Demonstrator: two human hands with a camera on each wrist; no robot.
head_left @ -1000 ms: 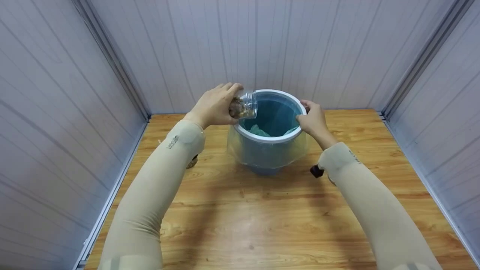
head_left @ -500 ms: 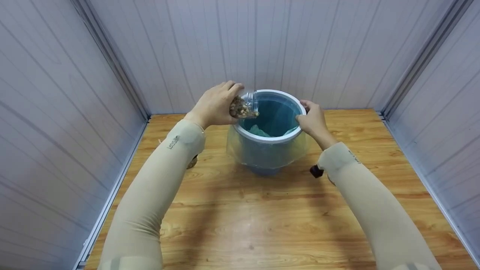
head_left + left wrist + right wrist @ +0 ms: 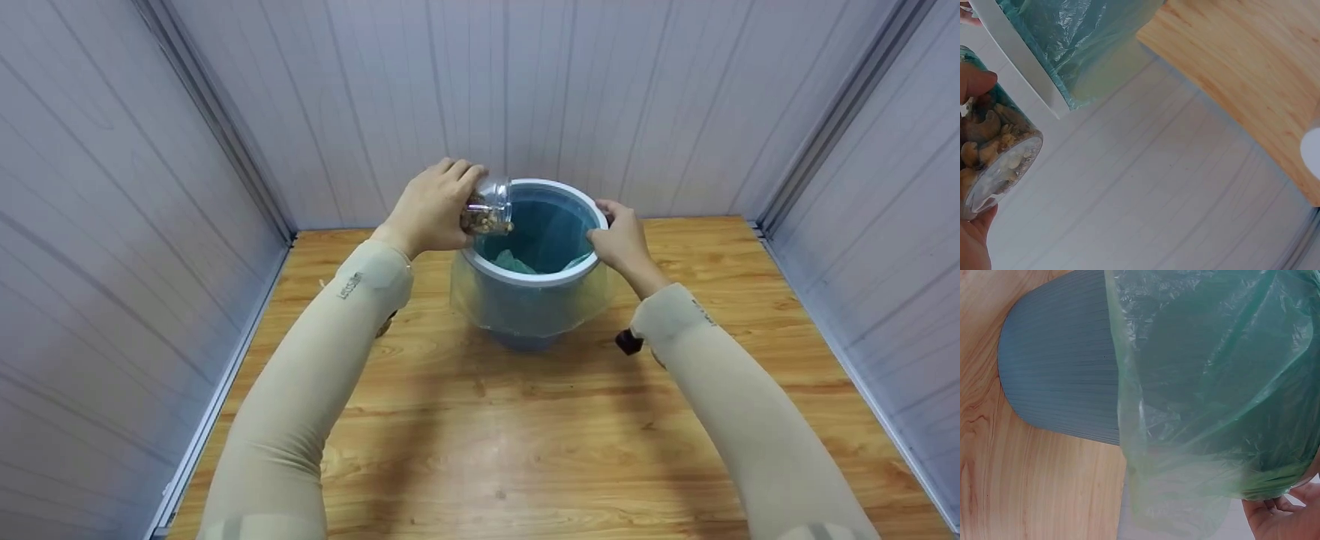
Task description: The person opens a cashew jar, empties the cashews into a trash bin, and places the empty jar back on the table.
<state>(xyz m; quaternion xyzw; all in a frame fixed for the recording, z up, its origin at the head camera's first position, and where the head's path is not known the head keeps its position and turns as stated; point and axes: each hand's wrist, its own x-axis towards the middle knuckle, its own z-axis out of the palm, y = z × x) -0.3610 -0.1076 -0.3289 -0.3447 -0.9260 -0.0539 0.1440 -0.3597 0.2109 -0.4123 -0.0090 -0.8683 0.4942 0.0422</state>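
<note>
Holding a tipped jar, the left hand is by the bin rim the right hand pinches. Wood meets walls mid-frame.

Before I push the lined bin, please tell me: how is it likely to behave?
The bin might tip, since it looks narrower at the base than at its white rim. Its ribbed wall seems stiff, as it stands round without sagging. The green bag over it would probably flap a little, because it hangs thin and loose.
</note>
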